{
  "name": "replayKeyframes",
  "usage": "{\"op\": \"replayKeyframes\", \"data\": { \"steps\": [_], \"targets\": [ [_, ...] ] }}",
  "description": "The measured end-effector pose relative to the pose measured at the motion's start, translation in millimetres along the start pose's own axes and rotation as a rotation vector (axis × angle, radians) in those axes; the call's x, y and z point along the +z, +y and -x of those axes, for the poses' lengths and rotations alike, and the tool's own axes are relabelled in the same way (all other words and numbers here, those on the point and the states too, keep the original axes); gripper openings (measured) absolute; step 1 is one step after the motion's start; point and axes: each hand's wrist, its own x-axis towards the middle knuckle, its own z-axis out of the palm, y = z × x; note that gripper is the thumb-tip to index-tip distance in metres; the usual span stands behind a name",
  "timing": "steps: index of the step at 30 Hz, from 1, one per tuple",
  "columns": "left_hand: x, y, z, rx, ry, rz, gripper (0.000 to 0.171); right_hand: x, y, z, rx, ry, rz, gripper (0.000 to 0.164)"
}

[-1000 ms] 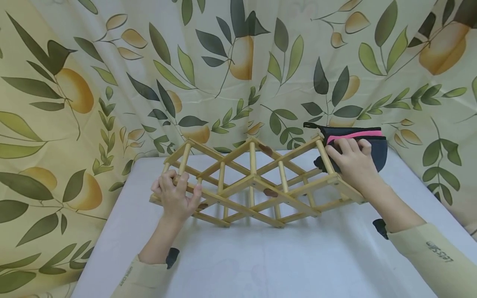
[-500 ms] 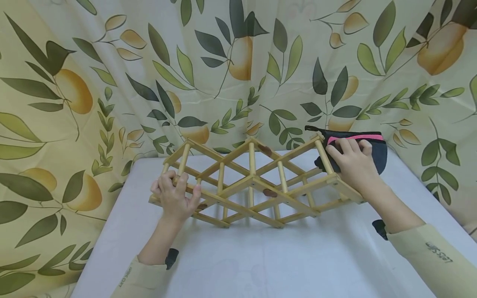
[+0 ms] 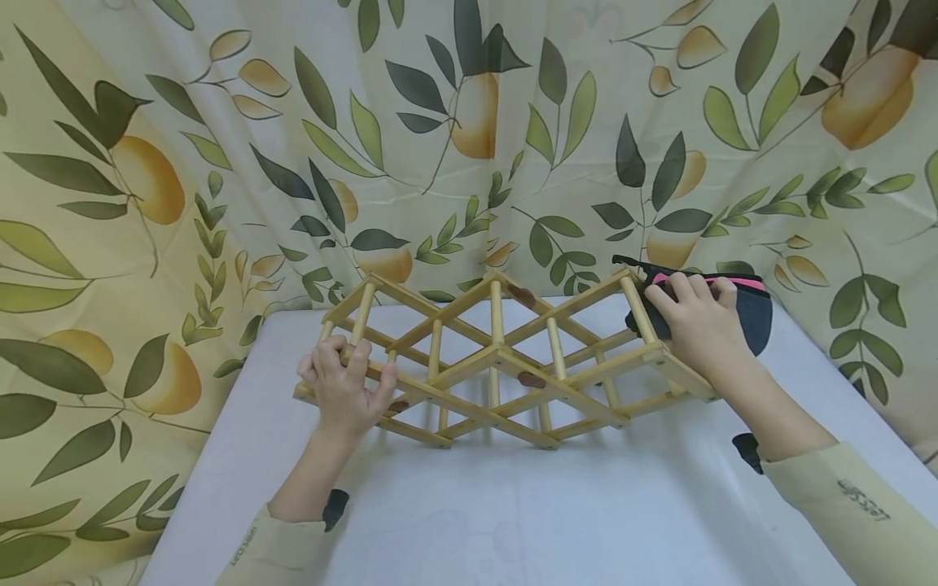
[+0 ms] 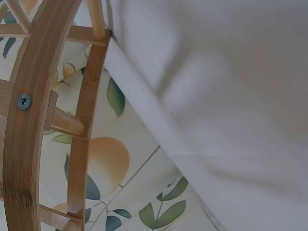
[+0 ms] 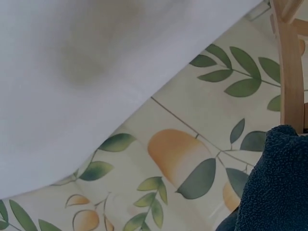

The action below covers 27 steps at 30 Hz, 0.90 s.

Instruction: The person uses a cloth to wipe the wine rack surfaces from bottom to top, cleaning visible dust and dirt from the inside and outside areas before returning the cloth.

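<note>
A light wooden folding lattice rack (image 3: pixel 498 356), with crossed slats and round dowels, stands on the white-covered table. My left hand (image 3: pixel 346 382) grips its left end, fingers curled over a dowel. In the left wrist view, curved slats (image 4: pixel 24 120) with a screw head fill the left side. My right hand (image 3: pixel 699 330) holds a navy pouch-like cloth thing (image 3: pixel 755 317) with a pink band and dark strap, behind the rack's right end. Its fuzzy blue fabric (image 5: pixel 276 187) shows at the right wrist view's lower right corner. The hand hides part of it, so its exact kind is unclear.
White cloth covers the table (image 3: pixel 528 513). Behind it hangs a curtain (image 3: pixel 469 122) printed with leaves and orange fruit, close to the rack's back. The table's left edge runs down beside the left arm.
The navy cloth thing has shifted slightly right and down, its top edge tilting lower, and less pink shows. The rack and left hand look almost unmoved.
</note>
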Motion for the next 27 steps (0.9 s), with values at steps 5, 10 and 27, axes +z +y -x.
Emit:
{"op": "replayKeyframes", "data": {
  "steps": [5,10,27],
  "targets": [
    [-2.2,-1.0,-1.3,0.02,-0.039,-0.007,0.037,-1,0,2,0.012,0.006,-0.022,0.056],
    [-2.4,-2.1,-1.4,0.032,-0.043,-0.048,0.044,-4,3,2,-0.017,0.073,-0.03,0.064],
    [3.7,-1.4,-2.0,0.033,-0.056,-0.053,0.051,-61,0,-5,-0.017,0.57,-0.133,0.039]
  ]
}}
